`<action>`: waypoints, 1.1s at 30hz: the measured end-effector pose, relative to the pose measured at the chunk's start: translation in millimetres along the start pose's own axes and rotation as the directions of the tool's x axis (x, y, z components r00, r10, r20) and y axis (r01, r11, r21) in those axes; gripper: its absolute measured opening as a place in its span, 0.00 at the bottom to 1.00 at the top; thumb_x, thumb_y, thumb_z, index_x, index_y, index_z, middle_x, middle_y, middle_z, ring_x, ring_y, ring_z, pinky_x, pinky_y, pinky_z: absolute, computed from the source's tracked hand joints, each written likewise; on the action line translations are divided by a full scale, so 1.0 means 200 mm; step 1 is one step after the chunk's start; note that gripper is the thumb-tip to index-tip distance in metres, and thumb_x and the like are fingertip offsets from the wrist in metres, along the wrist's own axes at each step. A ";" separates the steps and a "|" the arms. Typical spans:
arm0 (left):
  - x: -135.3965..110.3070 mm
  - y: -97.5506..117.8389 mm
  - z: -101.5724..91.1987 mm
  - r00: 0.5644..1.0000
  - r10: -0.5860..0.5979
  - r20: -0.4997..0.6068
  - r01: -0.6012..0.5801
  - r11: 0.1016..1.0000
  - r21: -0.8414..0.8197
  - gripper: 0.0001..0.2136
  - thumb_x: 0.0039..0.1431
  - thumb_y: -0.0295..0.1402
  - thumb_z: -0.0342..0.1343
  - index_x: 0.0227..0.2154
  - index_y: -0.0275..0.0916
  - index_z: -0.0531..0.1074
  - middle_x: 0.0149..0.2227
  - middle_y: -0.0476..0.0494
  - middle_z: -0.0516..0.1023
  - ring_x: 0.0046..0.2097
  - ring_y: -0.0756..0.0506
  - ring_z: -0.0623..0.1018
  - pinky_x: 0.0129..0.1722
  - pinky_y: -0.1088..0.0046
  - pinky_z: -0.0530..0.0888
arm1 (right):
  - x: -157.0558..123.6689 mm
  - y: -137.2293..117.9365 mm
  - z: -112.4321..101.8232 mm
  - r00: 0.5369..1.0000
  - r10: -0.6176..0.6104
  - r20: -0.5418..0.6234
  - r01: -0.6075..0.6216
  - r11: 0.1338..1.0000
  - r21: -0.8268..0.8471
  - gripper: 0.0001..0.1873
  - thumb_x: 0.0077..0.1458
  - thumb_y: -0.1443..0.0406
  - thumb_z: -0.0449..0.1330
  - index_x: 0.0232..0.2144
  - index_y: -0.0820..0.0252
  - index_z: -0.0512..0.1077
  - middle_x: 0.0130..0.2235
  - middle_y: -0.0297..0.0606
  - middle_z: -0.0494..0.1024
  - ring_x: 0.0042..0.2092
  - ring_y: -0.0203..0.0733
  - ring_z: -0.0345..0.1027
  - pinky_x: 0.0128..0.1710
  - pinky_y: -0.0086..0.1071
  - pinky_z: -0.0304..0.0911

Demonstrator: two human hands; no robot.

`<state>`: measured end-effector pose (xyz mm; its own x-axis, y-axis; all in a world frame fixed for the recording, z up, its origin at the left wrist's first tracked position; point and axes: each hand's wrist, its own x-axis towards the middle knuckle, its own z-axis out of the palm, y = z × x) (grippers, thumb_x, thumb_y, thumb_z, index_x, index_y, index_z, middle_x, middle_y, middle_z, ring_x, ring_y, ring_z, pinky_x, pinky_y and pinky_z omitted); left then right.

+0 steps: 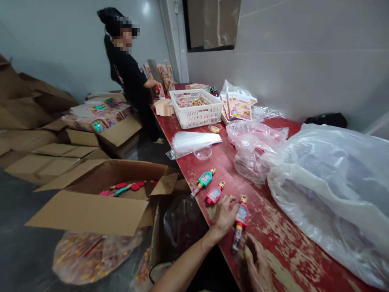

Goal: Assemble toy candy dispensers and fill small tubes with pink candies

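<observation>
A red candy toy with a tan figure at its top and a clear tube of dark sweets at its lower end is by my hands, over the worn red table. My left hand has its fingers closed at the toy's left edge. Beside the tube's lower end, my right hand is open, thumb and fingers apart and apparently holding nothing. Left of my left hand lies another red toy, with no tube showing. A green toy with a tube attached lies farther left.
A white basket of small wrapped pieces, clear bags and a plastic cup stand farther along the table. Large plastic sacks are on the right. An open carton is at left. A co-worker stands at the far end.
</observation>
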<state>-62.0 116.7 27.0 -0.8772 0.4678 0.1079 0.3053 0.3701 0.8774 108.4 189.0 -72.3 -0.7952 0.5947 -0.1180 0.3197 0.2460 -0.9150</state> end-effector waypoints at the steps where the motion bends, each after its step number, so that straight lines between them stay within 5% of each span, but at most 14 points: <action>1: 0.03 0.00 -0.03 1.000 0.012 -0.025 -0.011 0.999 0.041 0.07 0.54 0.28 0.52 0.36 0.38 0.72 0.39 0.42 0.76 0.44 0.45 0.75 0.47 0.67 0.70 | 0.00 0.01 -0.01 1.000 -0.003 0.007 0.003 1.000 -0.001 0.28 0.53 0.51 0.52 0.51 0.63 0.66 0.53 0.48 0.70 0.55 0.50 0.64 0.54 0.39 0.62; 10: 0.36 -0.23 -0.35 0.988 -0.040 -0.146 0.097 0.909 0.404 0.12 0.56 0.29 0.51 0.43 0.34 0.70 0.49 0.31 0.69 0.56 0.33 0.63 0.56 0.51 0.58 | 0.00 -0.11 -0.01 0.997 0.002 -0.072 -0.004 1.000 -0.029 0.24 0.52 0.52 0.53 0.46 0.60 0.71 0.47 0.44 0.75 0.50 0.49 0.69 0.50 0.38 0.65; 18: 0.40 -0.32 -0.40 0.981 -0.176 -0.085 0.196 0.876 0.440 0.25 0.44 0.24 0.58 0.50 0.36 0.65 0.49 0.34 0.67 0.53 0.34 0.67 0.53 0.60 0.62 | -0.02 -0.22 -0.02 0.995 0.009 -0.100 -0.008 1.000 0.010 0.22 0.54 0.53 0.51 0.44 0.60 0.72 0.45 0.44 0.76 0.46 0.48 0.70 0.47 0.38 0.66; 23: 0.41 -0.30 -0.41 0.950 -0.282 -0.136 0.309 0.912 0.268 0.21 0.34 0.20 0.59 0.37 0.36 0.68 0.45 0.35 0.68 0.51 0.32 0.69 0.50 0.59 0.63 | -0.02 -0.23 -0.03 0.994 -0.039 -0.098 0.041 0.999 0.016 0.20 0.55 0.54 0.51 0.42 0.59 0.73 0.44 0.44 0.77 0.46 0.48 0.70 0.48 0.39 0.65; 27: 0.37 -0.28 -0.44 0.923 -0.359 -0.136 0.358 0.933 -0.031 0.22 0.31 0.20 0.60 0.34 0.38 0.65 0.34 0.45 0.71 0.43 0.39 0.73 0.44 0.62 0.67 | -0.03 -0.22 -0.03 0.996 -0.059 -0.070 0.059 0.998 0.003 0.20 0.55 0.54 0.51 0.40 0.59 0.74 0.45 0.44 0.77 0.47 0.48 0.69 0.49 0.39 0.64; 33: 0.25 -0.14 -0.50 0.923 -0.385 -0.014 0.310 0.765 -0.564 0.20 0.32 0.30 0.62 0.32 0.39 0.62 0.25 0.56 0.68 0.26 0.52 0.71 0.30 0.74 0.70 | -0.03 -0.23 -0.03 0.997 -0.028 -0.073 0.033 0.997 0.070 0.19 0.54 0.54 0.52 0.38 0.59 0.75 0.42 0.43 0.77 0.45 0.47 0.70 0.47 0.38 0.65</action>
<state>-150.9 50.2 54.3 -0.9324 0.2776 -0.2315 -0.2477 -0.0243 0.9685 102.1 178.4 -27.7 -0.7641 0.6419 -0.0634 0.2561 0.2117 -0.9432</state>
